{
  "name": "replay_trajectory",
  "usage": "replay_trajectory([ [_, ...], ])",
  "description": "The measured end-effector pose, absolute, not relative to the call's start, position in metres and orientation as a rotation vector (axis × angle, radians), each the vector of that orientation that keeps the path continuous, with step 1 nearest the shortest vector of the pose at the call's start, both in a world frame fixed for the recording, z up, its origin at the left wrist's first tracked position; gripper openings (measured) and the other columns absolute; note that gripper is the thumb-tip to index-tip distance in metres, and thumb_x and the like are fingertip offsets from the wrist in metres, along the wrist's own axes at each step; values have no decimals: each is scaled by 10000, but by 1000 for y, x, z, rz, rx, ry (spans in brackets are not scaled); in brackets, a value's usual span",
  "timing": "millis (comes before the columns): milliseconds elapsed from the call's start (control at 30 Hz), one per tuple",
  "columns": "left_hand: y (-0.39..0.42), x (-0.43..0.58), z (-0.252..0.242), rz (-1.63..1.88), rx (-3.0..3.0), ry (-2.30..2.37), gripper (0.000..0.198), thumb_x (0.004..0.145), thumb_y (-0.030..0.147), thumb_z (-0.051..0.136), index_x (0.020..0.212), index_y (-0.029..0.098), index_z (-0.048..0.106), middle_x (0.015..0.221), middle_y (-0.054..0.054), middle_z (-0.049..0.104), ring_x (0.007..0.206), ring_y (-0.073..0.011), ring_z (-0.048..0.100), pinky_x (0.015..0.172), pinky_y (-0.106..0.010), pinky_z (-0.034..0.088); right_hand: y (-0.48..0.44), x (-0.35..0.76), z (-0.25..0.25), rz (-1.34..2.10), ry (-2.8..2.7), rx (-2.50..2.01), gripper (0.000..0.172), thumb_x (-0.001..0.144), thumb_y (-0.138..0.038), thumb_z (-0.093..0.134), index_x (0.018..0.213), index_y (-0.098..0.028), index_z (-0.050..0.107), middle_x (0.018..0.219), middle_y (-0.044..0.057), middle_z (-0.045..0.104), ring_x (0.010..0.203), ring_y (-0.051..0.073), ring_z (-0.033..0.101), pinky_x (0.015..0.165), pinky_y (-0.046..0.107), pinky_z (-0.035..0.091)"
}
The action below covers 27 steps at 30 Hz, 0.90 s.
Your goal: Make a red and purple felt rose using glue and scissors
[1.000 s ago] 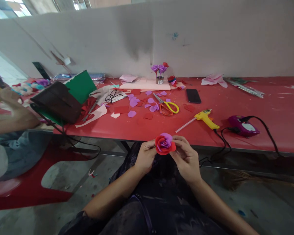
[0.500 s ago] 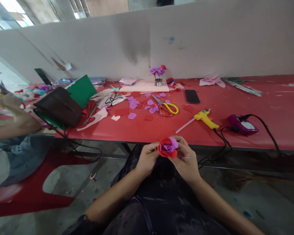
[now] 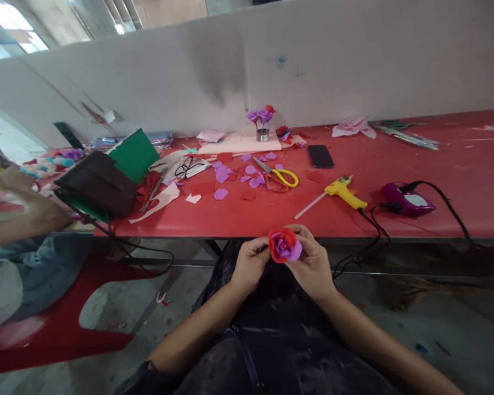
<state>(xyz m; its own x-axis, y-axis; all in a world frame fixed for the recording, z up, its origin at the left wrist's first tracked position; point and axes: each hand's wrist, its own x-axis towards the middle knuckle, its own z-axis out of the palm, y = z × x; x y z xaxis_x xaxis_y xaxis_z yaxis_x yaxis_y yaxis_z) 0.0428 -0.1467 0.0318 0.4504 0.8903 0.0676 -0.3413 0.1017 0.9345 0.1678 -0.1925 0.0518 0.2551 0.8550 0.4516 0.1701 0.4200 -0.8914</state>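
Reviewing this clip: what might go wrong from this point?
The red-and-purple flower is held between the left hand and right hand, off the red table; a slip could drop it.

The yellow glue gun's cord hangs over the table edge near the right arm, so it might snag.

Loose purple petals could be brushed away.
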Motion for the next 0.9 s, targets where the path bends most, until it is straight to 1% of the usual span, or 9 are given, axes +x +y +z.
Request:
replay_trajectory([
  [167,-147,44,29,993,1085,574,129,762,289,725,831,200,789,781,-13,729,749,-151,605,825,-293,471,-193,168,51,629,-1274,-1080,236,767,-139,721,921,-317,735,1012,20,596,940,180,585,823,330,477],
  [400,-148,46,32,1003,1077,676,120,712,293,761,693,174,763,645,5,675,651,-120,555,716,-247,460,-192,166,53,606,-1203,-1140,235,730,-156,754,899,-318,736,932,4,611,868,164,593,752,287,483],
  [600,-148,46,30,971,1026,621,141,710,320,765,743,184,780,704,-12,711,667,-135,577,774,-291,479,-193,166,52,644,-1212,-1130,173,746,-201,756,887,-302,745,970,20,612,918,184,596,787,315,485],
  [733,-148,47,27,959,1022,603,132,711,307,770,771,191,788,709,-6,712,694,-138,588,814,-297,476,-192,165,50,704,-1151,-1143,109,727,-233,777,820,-272,739,949,25,609,897,183,587,776,317,490],
  [900,-147,47,27,906,1043,630,206,708,360,772,767,163,779,695,-20,695,715,-162,593,804,-315,476,-193,161,47,782,-1029,-1142,118,729,-261,776,839,-266,732,890,11,613,851,166,584,775,312,498],
])
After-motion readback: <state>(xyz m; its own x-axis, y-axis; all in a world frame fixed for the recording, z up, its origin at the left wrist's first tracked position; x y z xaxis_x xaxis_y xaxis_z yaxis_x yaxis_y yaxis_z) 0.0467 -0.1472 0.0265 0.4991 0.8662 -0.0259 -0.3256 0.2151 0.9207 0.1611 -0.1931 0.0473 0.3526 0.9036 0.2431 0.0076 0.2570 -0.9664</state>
